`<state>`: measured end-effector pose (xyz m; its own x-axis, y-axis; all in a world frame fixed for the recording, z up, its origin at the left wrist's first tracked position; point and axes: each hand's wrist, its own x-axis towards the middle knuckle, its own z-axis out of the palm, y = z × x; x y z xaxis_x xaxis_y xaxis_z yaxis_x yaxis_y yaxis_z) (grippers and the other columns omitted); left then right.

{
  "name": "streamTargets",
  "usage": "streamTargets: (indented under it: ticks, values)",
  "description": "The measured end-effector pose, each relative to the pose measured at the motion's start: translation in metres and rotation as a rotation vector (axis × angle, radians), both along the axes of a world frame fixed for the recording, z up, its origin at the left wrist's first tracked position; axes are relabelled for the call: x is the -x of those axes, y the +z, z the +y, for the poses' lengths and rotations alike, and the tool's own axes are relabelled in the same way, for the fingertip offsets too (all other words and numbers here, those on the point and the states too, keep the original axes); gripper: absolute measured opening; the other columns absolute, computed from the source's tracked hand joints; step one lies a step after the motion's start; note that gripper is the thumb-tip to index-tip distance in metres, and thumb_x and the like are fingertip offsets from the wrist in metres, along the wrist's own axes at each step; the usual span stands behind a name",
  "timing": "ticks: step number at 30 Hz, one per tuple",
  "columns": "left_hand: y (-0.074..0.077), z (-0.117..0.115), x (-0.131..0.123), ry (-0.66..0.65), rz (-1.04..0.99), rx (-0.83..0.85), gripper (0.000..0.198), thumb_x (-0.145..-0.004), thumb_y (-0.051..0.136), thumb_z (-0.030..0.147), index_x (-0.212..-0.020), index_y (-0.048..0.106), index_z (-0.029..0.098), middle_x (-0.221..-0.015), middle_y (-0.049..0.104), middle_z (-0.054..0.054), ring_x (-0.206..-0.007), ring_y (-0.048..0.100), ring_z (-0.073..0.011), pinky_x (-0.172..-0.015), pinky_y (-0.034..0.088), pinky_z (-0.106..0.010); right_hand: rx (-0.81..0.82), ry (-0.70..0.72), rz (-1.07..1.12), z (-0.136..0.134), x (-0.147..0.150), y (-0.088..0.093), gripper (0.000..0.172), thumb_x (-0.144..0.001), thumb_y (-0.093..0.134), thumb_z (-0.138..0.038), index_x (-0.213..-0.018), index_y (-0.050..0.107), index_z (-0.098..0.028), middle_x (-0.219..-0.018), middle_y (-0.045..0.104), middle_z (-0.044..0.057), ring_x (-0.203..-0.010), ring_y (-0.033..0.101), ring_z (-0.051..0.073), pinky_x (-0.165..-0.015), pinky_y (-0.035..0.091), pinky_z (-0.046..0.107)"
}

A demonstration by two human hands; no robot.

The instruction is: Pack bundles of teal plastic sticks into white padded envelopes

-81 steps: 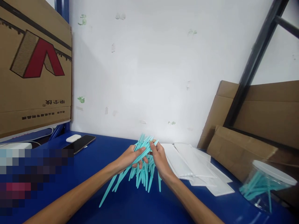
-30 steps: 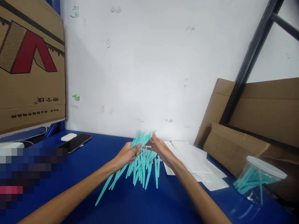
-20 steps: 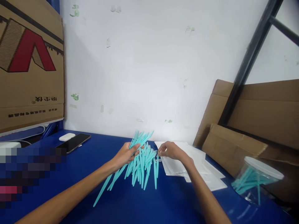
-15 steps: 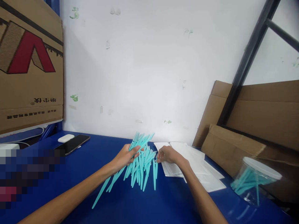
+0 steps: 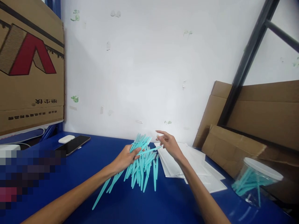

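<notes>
My left hand (image 5: 127,158) is closed around a fanned bundle of slim turquoise sticks (image 5: 143,142) with pale, see-through-looking upper ends. One more turquoise stick (image 5: 149,151) sticks out sideways from under its thumb towards my right hand. Above the right side of the pile, my right hand (image 5: 167,143) has its fingers apart, the index finger stretched out. That sideways stick ends just by its lower fingers; whether they touch it is hard to see. Below the left hand, loose turquoise sticks (image 5: 140,174) lie heaped on the blue table (image 5: 168,202), points towards me.
White flat sheets or bags (image 5: 193,163) overlap right of the pile. A clear jar (image 5: 253,183) with a white lid holds more turquoise sticks. Cardboard (image 5: 233,146) leans behind it. A phone (image 5: 73,144) and white case (image 5: 66,139) lie left, below a large carton (image 5: 32,90).
My right hand has risen from the pile's right edge, its fingers spreading. A stick now lies sideways from my left thumb towards it. The left hand keeps its bundle in nearly the same place.
</notes>
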<state>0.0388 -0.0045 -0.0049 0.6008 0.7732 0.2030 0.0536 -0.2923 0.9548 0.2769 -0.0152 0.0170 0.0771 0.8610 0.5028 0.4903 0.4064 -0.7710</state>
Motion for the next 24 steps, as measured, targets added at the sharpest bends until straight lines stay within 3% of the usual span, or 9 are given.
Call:
streamTargets:
  ticks: [8, 14, 19, 24]
  values:
    - [-0.008, 0.001, 0.000, 0.027, 0.087, 0.114, 0.065, -0.076, 0.057, 0.069, -0.113, 0.050, 0.016, -0.070, 0.048, 0.004, -0.056, 0.034, -0.0087, -0.050, 0.024, -0.022, 0.065, 0.139, 0.379, -0.008, 0.013, 0.003, 0.035, -0.077, 0.070, -0.048, -0.100, 0.065, -0.022, -0.096, 0.073, 0.009, -0.092, 0.066, 0.021, -0.076, 0.048, 0.030]
    - [-0.008, 0.000, 0.000, 0.003, 0.099, 0.128, 0.066, -0.077, 0.055, 0.070, -0.113, 0.050, 0.015, -0.064, 0.040, 0.006, -0.052, 0.026, -0.0073, -0.047, 0.019, -0.022, 0.125, 0.257, 0.418, -0.007, 0.016, 0.001, 0.034, -0.077, 0.072, -0.046, -0.099, 0.065, -0.022, -0.094, 0.073, 0.008, -0.092, 0.067, 0.021, -0.076, 0.049, 0.029]
    - [-0.004, 0.000, 0.001, -0.050, 0.064, 0.100, 0.060, -0.080, 0.053, 0.067, -0.110, 0.055, 0.015, -0.062, 0.034, 0.007, -0.050, 0.019, -0.0062, -0.045, 0.015, -0.022, 0.120, 0.260, 0.458, -0.007, 0.017, 0.000, 0.034, -0.074, 0.074, -0.046, -0.097, 0.066, -0.022, -0.093, 0.074, 0.006, -0.085, 0.068, 0.018, -0.077, 0.049, 0.028]
    - [-0.004, -0.002, 0.001, -0.029, 0.083, 0.124, 0.062, -0.080, 0.053, 0.068, -0.110, 0.056, 0.015, -0.062, 0.036, 0.007, -0.050, 0.021, -0.0064, -0.045, 0.016, -0.022, 0.134, 0.310, 0.448, -0.008, 0.018, 0.001, 0.032, -0.075, 0.074, -0.044, -0.096, 0.067, -0.022, -0.090, 0.074, 0.006, -0.087, 0.068, 0.019, -0.081, 0.049, 0.030]
